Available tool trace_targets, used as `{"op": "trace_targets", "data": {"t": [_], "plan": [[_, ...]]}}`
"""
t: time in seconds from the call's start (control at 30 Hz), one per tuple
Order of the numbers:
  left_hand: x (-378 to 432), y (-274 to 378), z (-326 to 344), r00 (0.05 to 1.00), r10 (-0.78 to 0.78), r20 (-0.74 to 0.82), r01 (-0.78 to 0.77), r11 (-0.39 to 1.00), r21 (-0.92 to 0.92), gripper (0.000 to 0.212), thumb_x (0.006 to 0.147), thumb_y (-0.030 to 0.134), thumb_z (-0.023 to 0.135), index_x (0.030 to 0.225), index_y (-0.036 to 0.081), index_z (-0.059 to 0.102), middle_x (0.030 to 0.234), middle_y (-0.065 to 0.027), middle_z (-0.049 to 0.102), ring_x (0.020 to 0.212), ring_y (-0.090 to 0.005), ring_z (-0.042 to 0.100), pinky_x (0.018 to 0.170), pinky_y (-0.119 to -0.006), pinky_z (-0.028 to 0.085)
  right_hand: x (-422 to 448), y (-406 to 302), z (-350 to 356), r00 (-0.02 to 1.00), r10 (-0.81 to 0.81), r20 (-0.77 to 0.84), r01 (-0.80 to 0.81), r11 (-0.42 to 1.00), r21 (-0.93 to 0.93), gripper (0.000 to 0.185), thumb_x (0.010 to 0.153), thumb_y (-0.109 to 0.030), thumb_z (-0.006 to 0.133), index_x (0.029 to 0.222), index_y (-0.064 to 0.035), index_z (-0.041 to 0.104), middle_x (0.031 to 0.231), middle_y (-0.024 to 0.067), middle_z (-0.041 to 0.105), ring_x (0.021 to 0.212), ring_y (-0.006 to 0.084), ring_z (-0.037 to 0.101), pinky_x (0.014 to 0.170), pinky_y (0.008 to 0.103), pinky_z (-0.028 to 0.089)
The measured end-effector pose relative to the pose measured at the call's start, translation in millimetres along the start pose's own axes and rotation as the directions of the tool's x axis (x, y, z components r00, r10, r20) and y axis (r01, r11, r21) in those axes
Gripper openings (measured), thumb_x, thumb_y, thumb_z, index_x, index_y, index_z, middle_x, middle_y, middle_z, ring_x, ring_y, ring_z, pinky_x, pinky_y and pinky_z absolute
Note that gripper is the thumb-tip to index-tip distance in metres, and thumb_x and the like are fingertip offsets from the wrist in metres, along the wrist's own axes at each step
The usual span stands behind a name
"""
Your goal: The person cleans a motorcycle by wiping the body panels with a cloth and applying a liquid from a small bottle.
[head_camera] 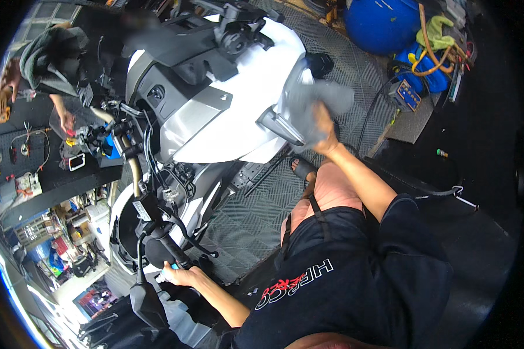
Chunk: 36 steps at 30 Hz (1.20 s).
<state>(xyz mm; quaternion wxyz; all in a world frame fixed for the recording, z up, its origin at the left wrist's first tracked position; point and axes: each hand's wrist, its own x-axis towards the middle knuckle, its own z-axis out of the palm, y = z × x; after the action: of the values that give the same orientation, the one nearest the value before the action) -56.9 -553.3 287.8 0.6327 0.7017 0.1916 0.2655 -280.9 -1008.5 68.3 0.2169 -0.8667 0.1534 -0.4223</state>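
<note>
A blurred grey cloth is in my right hand, against the side of the white body panel of a motorcycle, beside a dark grey trim piece. Lower left, my left hand is closed round a small light-blue and white object, mostly hidden by the fingers; it may be a bottle. That hand is right by the end of the black handlebar grip. A black mirror sticks out below it.
Another person's hand is over the workbench beyond the handlebar. A brake lever juts out near my left arm. A blue tank, hoses and a blue-grey box stand at upper right. A cable crosses the tiled floor.
</note>
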Motion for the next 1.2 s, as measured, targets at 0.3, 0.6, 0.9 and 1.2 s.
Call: {"op": "trace_targets", "data": {"t": [0.3, 0.6, 0.9, 1.2], "plan": [[25, -23, -21, 0.982, 0.049, 0.182, -0.051, 0.999, 0.005, 0.016, 0.084, 0.016, 0.063, 0.085, 0.000, 0.062, 0.087, -0.0047, 0.054, 0.088, -0.0175, 0.053, 0.081, -0.035, 0.048, 29, -54, 1, 0.977, 0.211, -0.025, -0.187, 0.912, 0.364, 0.086, 0.080, -0.053, 0.062, 0.147, -0.0065, 0.033, 0.155, 0.0237, 0.023, 0.146, 0.0316, 0.019, 0.114, 0.0499, 0.020], [9, -6, -15, 0.984, -0.105, 0.141, 0.131, 0.974, -0.185, 0.016, 0.082, 0.015, 0.063, 0.089, 0.004, 0.055, 0.088, -0.0053, 0.055, 0.085, -0.0189, 0.059, 0.079, -0.035, 0.052, 99, -7, 21, 0.218, 0.967, 0.133, -0.555, 0.011, 0.832, 0.048, 0.095, -0.032, 0.049, 0.118, 0.0079, 0.061, 0.119, 0.0145, 0.064, 0.114, 0.0219, 0.056, 0.106, 0.0320, 0.037], [1, -1, 1, 0.994, -0.016, -0.112, -0.002, 0.987, -0.159, 0.016, 0.078, 0.010, 0.066, 0.086, 0.010, 0.052, 0.079, 0.0025, 0.052, 0.068, -0.0114, 0.053, 0.058, -0.028, 0.045, 28, 6, 49, -0.088, 0.974, 0.207, -0.322, -0.224, 0.920, 0.063, 0.084, -0.047, 0.059, 0.117, 0.0062, 0.057, 0.113, 0.0132, 0.059, 0.102, 0.0274, 0.057, 0.091, 0.0381, 0.045], [-38, 9, 7, 0.970, -0.064, -0.235, 0.048, 0.996, -0.072, 0.015, 0.078, 0.009, 0.062, 0.089, 0.009, 0.052, 0.084, 0.0005, 0.054, 0.073, -0.0118, 0.056, 0.060, -0.029, 0.047, 108, 190, 53, 0.307, 0.726, 0.615, -0.542, -0.398, 0.740, 0.050, 0.082, -0.043, 0.056, 0.111, -0.0025, 0.060, 0.105, 0.0078, 0.061, 0.098, 0.0241, 0.058, 0.091, 0.0352, 0.044]]}}
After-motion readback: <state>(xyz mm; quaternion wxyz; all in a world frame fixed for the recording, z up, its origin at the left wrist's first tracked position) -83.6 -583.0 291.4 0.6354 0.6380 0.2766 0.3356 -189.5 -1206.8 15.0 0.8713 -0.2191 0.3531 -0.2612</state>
